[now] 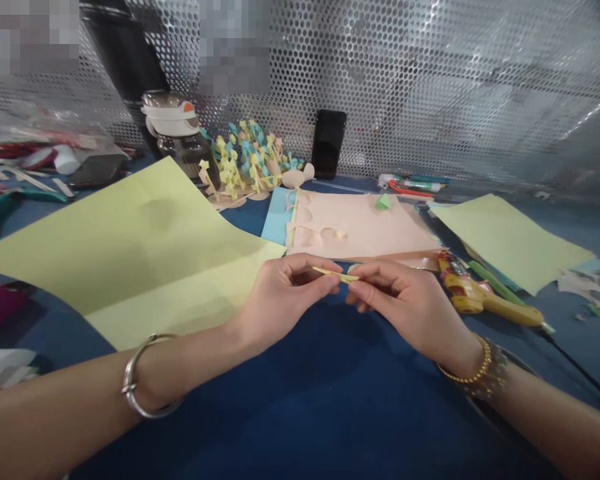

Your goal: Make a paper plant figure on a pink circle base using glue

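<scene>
A small, narrow yellow paper piece (336,274) is pinched between both hands above the blue table. My left hand (293,293) grips its left part between thumb and fingers. On the other side, my right hand (397,293) pinches the right end, fingertips nearly meeting those of the left. Behind the hands lies a pale pink sheet stack (365,223) with a small green paper piece (383,201) and curled scraps on it. A large yellow sheet (145,233) spreads to the left, reaching close to my left hand.
A yellow glue gun (480,298) with a cord lies right of my right hand. Yellow sheets (520,237) sit beyond it. At the back stand a phone (329,145), a lidded jar (180,137) and a cluster of paper shapes (250,160). Pens (415,185) lie near the mesh.
</scene>
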The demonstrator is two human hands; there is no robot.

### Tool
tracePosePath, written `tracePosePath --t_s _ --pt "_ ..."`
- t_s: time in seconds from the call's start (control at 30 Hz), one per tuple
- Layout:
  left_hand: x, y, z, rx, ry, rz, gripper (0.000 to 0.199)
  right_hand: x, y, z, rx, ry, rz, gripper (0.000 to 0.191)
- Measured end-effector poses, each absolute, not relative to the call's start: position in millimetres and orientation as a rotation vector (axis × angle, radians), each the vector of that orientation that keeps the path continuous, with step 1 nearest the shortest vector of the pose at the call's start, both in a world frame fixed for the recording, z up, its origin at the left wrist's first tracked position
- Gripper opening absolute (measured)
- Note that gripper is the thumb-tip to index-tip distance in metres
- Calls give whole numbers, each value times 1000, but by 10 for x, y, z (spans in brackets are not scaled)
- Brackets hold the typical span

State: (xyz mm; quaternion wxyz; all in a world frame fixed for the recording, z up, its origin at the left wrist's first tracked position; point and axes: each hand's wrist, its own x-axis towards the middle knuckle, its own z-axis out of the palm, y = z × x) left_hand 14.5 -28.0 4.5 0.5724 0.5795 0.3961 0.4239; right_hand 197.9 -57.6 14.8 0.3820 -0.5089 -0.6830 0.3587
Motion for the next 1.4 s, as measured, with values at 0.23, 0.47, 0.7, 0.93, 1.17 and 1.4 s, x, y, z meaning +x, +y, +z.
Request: tracePosePath --t_s 0.23,0.47,0.7,0.93,1.17,1.4 --pt "143 -273 10 1283 851 1032 21 1971 -588 140 -1323 -1726 855 13" --pt "146 -271 8 1329 818 1069 18 1964 -570 154 -1286 -1634 1020 17" --pt "156 -273 20 1447 879 999 13 1947 -576 120 -1231 -1608 1206 19" --pt "136 -289 21 1492 840 988 13 1940 -577 121 -1211 -1608 1285 22" --pt "149 -277 12 1416 820 991 12 1923 -585 115 -1231 -1598 1290 23" --pt "151 -262 1 1440 885 1018 20 1909 -624 122 -1270 -1633 1109 17"
